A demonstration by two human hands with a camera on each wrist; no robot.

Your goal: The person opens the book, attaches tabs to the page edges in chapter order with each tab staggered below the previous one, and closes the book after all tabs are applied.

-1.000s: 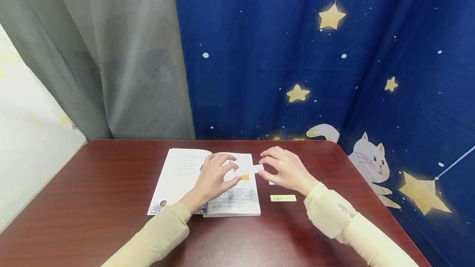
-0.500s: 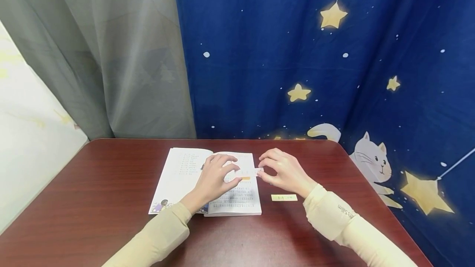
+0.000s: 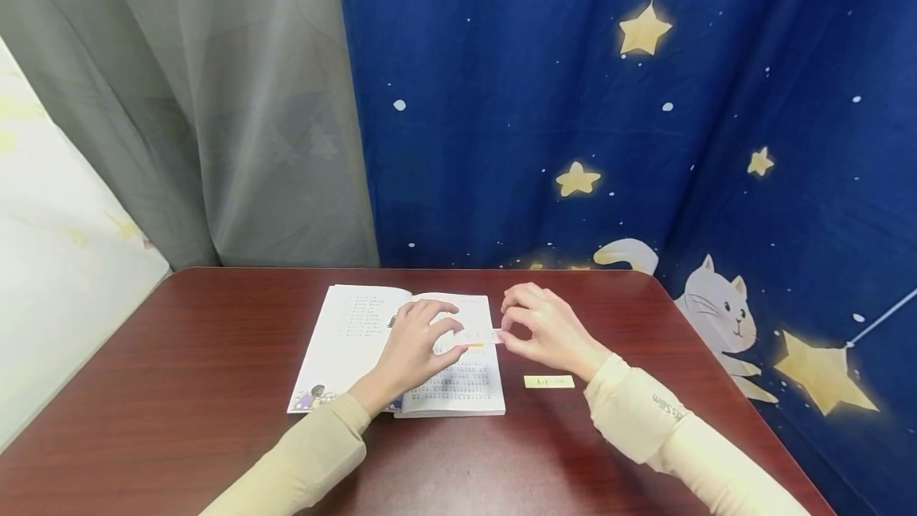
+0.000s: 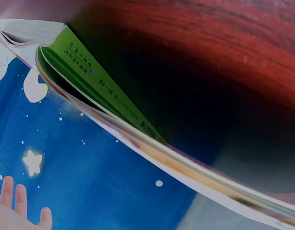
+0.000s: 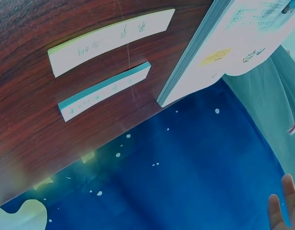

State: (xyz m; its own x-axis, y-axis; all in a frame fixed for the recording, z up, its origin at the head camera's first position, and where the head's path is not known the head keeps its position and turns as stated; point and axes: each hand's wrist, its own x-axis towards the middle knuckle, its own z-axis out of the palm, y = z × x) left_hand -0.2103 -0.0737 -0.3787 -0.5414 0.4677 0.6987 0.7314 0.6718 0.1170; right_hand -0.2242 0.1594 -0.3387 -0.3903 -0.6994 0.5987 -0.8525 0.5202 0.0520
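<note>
A pale pinkish paper strip point(image 3: 481, 336) spans the gap between the hands, over the right page of an open book point(image 3: 453, 396). The right hand point(image 3: 548, 329) pinches its right end with thumb and index finger. Over the book, the left hand point(image 3: 415, 341) has bent fingers, with thumb and index around the strip's left end; whether they grip it is unclear. Just below the strip, an orange strip point(image 3: 476, 345) shows on the page. Only some fingers point(image 4: 20, 203) of the left hand appear in its wrist view. The right wrist view likewise shows a few right fingers point(image 5: 286, 201).
On the brown table point(image 3: 215, 373), a yellow-edged strip point(image 3: 548, 381) with handwriting lies right of the book. A blue-edged strip point(image 5: 106, 91) lies beside it in the right wrist view. A blue star-patterned curtain point(image 3: 501, 102) hangs behind the table.
The right hand has shifted slightly, and the strip's right end has come down a little towards the page. The orange strip is now more covered. The left hand has hardly moved.
</note>
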